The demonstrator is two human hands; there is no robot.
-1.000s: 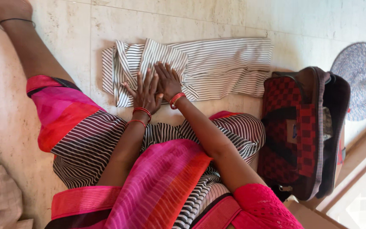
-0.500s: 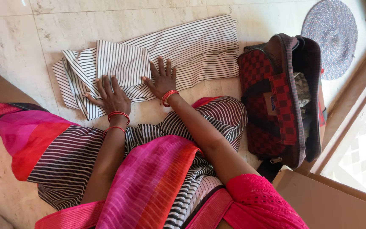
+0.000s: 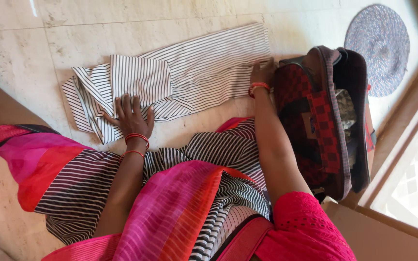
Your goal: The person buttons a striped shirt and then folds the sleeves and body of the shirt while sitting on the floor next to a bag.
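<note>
A white cloth with thin black stripes [image 3: 204, 72] lies spread on the pale stone floor, its left part folded over into a bunched flap [image 3: 139, 77]. My left hand [image 3: 132, 117] lies flat with fingers apart on the near edge of that folded part. My right hand [image 3: 262, 73] is stretched far to the right and curls onto the cloth's right end, right beside the bag. Both wrists carry red bangles. My lap is covered by pink, red and striped fabric [image 3: 170, 208].
A dark red checked bag [image 3: 318, 121] stands open at the right, touching the cloth's end, with items inside. A round woven mat [image 3: 377, 46] lies at the upper right. A wooden threshold [image 3: 402, 145] and a cardboard box edge [image 3: 383, 237] border the right side.
My right hand has left the middle of the cloth and reached out to its right end by the bag. My left hand stays pressed on the folded part. The view has shifted.
</note>
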